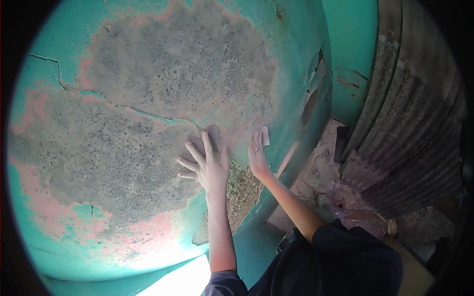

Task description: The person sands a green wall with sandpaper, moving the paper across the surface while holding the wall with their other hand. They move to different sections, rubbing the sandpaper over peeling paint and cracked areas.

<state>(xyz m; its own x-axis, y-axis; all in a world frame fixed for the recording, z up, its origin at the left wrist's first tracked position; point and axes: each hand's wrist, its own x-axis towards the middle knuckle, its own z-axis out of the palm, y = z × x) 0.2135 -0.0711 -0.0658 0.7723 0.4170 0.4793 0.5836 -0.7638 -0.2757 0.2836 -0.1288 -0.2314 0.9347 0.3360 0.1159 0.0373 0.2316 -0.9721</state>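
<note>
My left hand (207, 170) lies with fingers spread on the worn wall (182, 64), its back toward me and dusted pale. A dark crack (143, 112) runs across the wall and ends near its fingertips. To the right, my right hand (257, 159) is against the green painted part with its fingers together. Under those fingers is a small pale sheet (265, 135) that looks like sandpaper, one edge sticking out on the right. Between the two wrists shows a rough patch (243, 190) where the plaster has broken away.
Corrugated sheets (402, 113) lean at the right. Rubble and dusty scraps (321, 170) cover the floor below them. Peeling, broken paint (311, 101) marks the wall's right edge. Bright light (180, 281) comes in at the bottom left.
</note>
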